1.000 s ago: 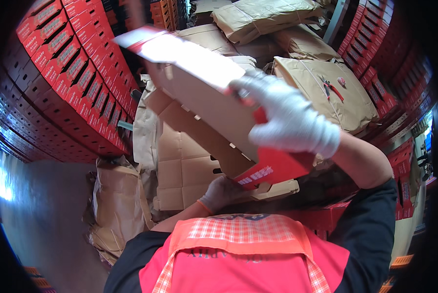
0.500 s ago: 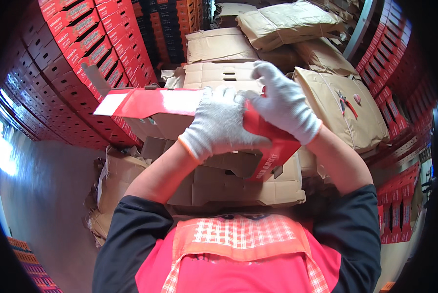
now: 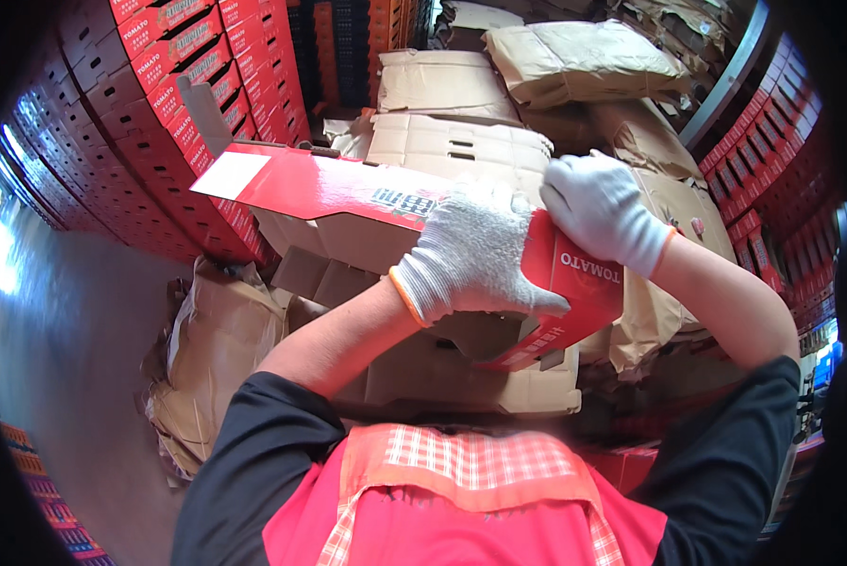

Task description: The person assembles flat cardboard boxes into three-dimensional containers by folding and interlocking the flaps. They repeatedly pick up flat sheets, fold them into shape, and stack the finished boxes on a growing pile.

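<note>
Here, both gloved hands are working on a red cardboard box (image 3: pixel 348 193), a flat-printed carton with plain brown inside that is only partly folded into shape. The left hand (image 3: pixel 475 259), in a white knit glove, is lying spread across the box's red face near its middle, fingers extended and pressing flat against the panel, with the fingertips curling over the panel's lower edge. The right hand (image 3: pixel 598 208), gloved the same way, is curling closed over the top edge of the box just to the right of the left hand, gripping the fold there. The box is stretching away from the hands toward the left, where a white patch is showing on its far end and a grey-brown flap is standing up.

Just below the hands, flattened brown cartons (image 3: pixel 461 377) are lying in a loose heap. Beyond the hands, bundles of brown cardboard sheets (image 3: pixel 584 61) are piling up. Left of the left hand, stacked red boxes (image 3: pixel 159 104) are forming a wall, and more red stacks (image 3: pixel 772 160) are standing right of the right hand.
</note>
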